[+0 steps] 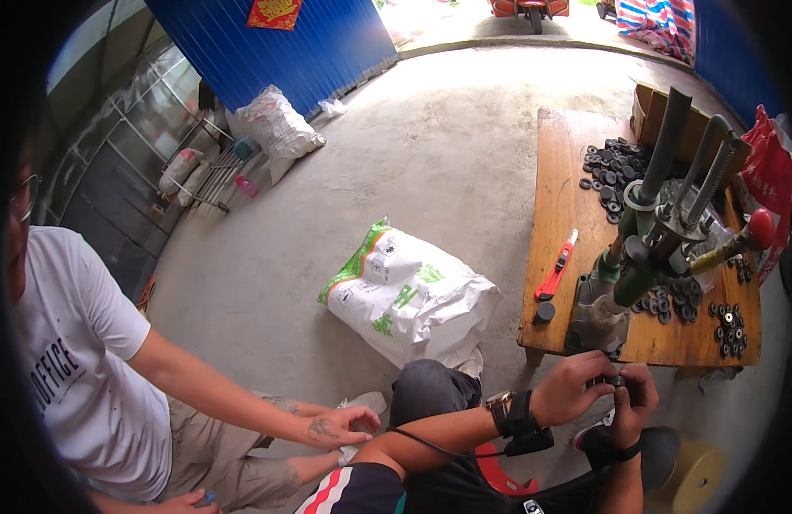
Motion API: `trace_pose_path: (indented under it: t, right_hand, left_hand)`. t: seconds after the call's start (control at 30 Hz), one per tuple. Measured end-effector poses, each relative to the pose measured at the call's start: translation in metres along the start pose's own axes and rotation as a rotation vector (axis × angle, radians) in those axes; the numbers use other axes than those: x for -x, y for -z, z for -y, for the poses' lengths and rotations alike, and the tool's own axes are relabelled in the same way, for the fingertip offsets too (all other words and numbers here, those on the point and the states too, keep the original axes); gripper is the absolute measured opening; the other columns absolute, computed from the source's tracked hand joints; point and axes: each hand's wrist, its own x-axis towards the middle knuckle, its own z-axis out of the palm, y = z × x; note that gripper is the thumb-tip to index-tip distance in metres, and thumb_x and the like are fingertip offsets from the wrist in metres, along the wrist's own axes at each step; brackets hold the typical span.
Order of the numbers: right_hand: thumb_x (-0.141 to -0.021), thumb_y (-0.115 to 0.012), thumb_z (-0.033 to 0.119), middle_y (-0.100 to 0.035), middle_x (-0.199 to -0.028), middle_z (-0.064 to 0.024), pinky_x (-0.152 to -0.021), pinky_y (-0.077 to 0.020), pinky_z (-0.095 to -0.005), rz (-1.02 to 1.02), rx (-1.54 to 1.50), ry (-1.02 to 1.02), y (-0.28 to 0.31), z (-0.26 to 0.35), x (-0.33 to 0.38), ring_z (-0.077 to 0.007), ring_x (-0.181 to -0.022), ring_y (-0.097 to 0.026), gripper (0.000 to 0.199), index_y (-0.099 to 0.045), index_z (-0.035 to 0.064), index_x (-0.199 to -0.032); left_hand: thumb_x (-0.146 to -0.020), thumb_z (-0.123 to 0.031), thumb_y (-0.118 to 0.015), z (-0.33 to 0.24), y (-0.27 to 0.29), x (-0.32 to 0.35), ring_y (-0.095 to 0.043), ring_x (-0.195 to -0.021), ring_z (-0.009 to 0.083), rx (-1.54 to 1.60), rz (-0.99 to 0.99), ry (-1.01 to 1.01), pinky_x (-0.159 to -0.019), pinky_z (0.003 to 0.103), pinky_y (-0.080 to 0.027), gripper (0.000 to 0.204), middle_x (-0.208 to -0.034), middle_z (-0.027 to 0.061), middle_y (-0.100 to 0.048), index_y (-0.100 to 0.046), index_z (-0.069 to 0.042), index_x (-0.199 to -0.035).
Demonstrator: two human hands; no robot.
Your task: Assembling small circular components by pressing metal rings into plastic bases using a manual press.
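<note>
Both hands meet at the table's near edge, closed on one small black round part (pixel 617 380). My left hand (pixel 571 387) pinches it from the left, and my right hand (pixel 637 401) grips it from the right. The fingers cover most of the part, so its exact kind is hidden. Just beyond them stands a green hand press (pixel 629 283) with a red-knobbed lever (pixel 760 230). Several black rubber-like rings (pixel 732 330) lie on the wooden table (pixel 557 188) to the right of the press, and a larger heap of black rings (pixel 614 167) lies behind it.
A red utility knife (pixel 557 265) and a black cylinder (pixel 545 313) lie left of the press. A cardboard box (pixel 661 120) stands at the table's back. A white-and-green sack (pixel 409 295) rests on the floor. At left sits another person (pixel 96 343), one arm reaching toward my left elbow.
</note>
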Motion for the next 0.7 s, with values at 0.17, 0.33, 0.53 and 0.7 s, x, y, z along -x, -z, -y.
trace_pose_path:
  t: [0.17,0.33,0.53,0.7]
  right_hand:
    - [-0.1,-0.077,0.026,-0.058,-0.107,-0.0075,-0.088,-0.0454,-0.0301,0.018,-0.004,0.0,-0.005,-0.002,-0.002,-0.0168,-0.098,-0.057,0.033,-0.063,-0.0012,-0.112]
    - [-0.1,-0.077,0.025,-0.058,-0.109,-0.0068,-0.089,-0.0457,-0.0294,0.079,-0.043,-0.013,-0.015,-0.004,-0.004,-0.0167,-0.099,-0.057,0.031,-0.064,0.0004,-0.112]
    - [-0.102,-0.07,0.024,-0.054,-0.111,-0.0051,-0.079,-0.0453,-0.0281,0.162,-0.046,0.045,-0.002,-0.007,0.009,-0.0148,-0.094,-0.055,0.03,-0.058,0.0006,-0.116]
    - [-0.096,-0.073,0.024,-0.058,-0.1,-0.0072,-0.07,-0.0454,-0.0323,0.16,-0.176,0.064,-0.051,-0.004,-0.004,-0.0191,-0.082,-0.059,0.028,-0.061,0.0008,-0.107]
  left_hand:
    - [-0.088,-0.001,-0.079,-0.004,0.007,-0.003,-0.07,-0.089,0.0358,-0.006,-0.004,0.027,-0.077,0.04,-0.056,0.021,-0.099,0.0166,-0.069,-0.069,0.003,-0.105]
    - [-0.087,-0.001,-0.079,-0.01,0.019,0.005,-0.07,-0.087,0.0336,-0.036,-0.027,0.042,-0.076,0.039,-0.055,0.02,-0.097,0.0159,-0.068,-0.069,0.003,-0.104]
    - [-0.085,-0.001,-0.078,-0.037,0.015,0.02,-0.068,-0.092,0.0337,-0.044,0.0,0.041,-0.08,0.042,-0.052,0.023,-0.097,0.0159,-0.066,-0.065,0.003,-0.103]
    - [-0.086,0.0,-0.076,-0.045,0.04,0.034,-0.069,-0.091,0.0312,-0.182,-0.093,0.105,-0.08,0.041,-0.053,0.021,-0.095,0.0151,-0.067,-0.065,0.003,-0.103]
